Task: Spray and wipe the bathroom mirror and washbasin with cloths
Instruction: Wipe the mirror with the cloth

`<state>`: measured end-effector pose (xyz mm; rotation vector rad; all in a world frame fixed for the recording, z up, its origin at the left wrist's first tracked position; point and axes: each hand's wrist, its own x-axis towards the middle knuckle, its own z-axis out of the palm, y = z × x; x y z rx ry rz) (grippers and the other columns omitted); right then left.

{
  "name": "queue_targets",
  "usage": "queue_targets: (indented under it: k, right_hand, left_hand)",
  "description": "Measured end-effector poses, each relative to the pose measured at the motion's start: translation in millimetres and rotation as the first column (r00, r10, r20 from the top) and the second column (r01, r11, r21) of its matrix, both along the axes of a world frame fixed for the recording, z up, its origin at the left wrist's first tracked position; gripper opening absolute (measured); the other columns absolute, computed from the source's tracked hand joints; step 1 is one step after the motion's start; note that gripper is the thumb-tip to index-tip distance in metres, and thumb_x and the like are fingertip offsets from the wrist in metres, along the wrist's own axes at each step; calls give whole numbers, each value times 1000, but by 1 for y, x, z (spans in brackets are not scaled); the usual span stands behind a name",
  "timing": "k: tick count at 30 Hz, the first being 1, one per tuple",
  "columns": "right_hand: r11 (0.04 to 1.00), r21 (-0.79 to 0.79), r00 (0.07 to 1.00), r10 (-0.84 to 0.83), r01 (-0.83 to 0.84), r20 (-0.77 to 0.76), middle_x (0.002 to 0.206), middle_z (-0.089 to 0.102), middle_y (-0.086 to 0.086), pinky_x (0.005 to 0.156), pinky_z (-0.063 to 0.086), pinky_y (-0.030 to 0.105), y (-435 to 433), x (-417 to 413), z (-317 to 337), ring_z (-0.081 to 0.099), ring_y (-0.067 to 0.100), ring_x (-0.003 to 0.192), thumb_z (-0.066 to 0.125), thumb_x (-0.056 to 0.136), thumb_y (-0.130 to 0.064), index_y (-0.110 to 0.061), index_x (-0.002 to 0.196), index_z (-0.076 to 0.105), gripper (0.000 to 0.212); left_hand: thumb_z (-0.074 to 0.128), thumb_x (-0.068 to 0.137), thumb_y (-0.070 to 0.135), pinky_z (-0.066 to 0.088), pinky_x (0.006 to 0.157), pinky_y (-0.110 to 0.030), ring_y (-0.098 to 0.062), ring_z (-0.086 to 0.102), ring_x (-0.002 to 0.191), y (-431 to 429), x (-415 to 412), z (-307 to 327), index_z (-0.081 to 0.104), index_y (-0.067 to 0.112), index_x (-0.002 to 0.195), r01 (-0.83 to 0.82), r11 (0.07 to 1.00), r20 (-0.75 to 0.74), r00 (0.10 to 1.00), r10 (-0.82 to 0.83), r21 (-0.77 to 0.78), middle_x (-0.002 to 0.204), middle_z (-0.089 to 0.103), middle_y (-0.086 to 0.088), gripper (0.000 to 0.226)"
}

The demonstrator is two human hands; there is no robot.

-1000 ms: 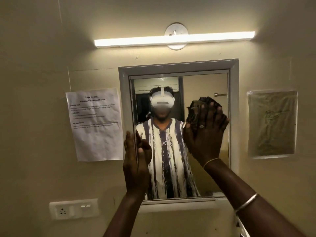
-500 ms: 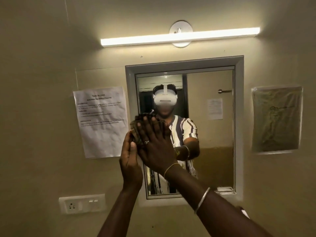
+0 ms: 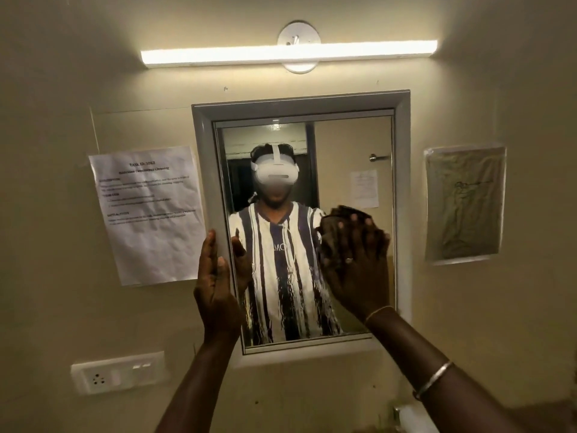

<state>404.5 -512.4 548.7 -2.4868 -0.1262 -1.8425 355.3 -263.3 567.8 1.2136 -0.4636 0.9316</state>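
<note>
A grey-framed mirror (image 3: 402, 195) hangs on the wall in front of me. My right hand (image 3: 356, 270) lies flat against the glass on its right side, pressing a dark cloth (image 3: 340, 215) whose top edge sticks out above my fingers. My left hand (image 3: 215, 285) is upright at the mirror's left edge, fingers straight along the frame, holding the side of the mirror. Streaks of wet run down the lower glass. The washbasin is mostly out of view; a white bit (image 3: 412, 417) shows at the bottom.
A tube light (image 3: 287, 54) glows above the mirror. A printed paper sheet (image 3: 150, 214) is stuck to the wall on the left, a plastic-covered sheet (image 3: 465, 204) on the right. A switch and socket plate (image 3: 115, 371) sits low on the left.
My right hand with the cloth has swept from the mirror's left side, beside my left hand, back across to the right side. The left hand stays at the left edge.
</note>
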Motion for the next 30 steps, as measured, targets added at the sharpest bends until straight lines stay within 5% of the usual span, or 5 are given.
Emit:
queue_targets:
  k: [10,12,14,17,30]
  right_hand:
    - [952,306,999,28,-17,-30,170,-1,20,123,5,68,24,-2,-19,-2,43,157,40,102,-51,-9,163,7,81]
    - [977,210,998,49,-39,-41,170,-1,21,123,5,68,43,-2,-24,-2,44,157,37,103,-53,-12,163,5,80]
    - [991,113,996,83,-77,-45,170,-6,18,123,5,66,63,-2,-28,-5,42,157,42,103,-51,-15,163,4,81]
    - [992,21,988,123,-122,-88,171,-10,13,124,3,64,90,-5,-35,-7,37,157,43,103,-49,-19,164,1,79]
    - [873,-376,945,240,-310,-222,172,6,7,120,16,66,135,0,-42,0,31,159,40,106,-44,-22,164,17,66]
  left_hand:
    - [36,109,-2,44,85,1,26,54,113,-7,-11,7,39,6,153,-45,999,0,999,45,-16,125,62,37,45]
    - [38,110,4,46,95,-4,19,52,124,-2,-5,6,43,8,153,-92,996,-14,996,91,-8,142,57,26,44]
    - [41,109,17,48,111,-27,2,49,139,4,1,3,44,12,154,-89,996,-35,995,90,9,156,50,6,46]
    - [43,105,27,38,120,-53,-18,45,147,10,3,1,48,19,153,-62,998,-48,997,63,13,157,50,2,49]
    - [42,106,21,37,123,-45,-13,46,145,13,-1,8,50,15,150,2,1000,-64,998,-2,0,154,53,-1,45]
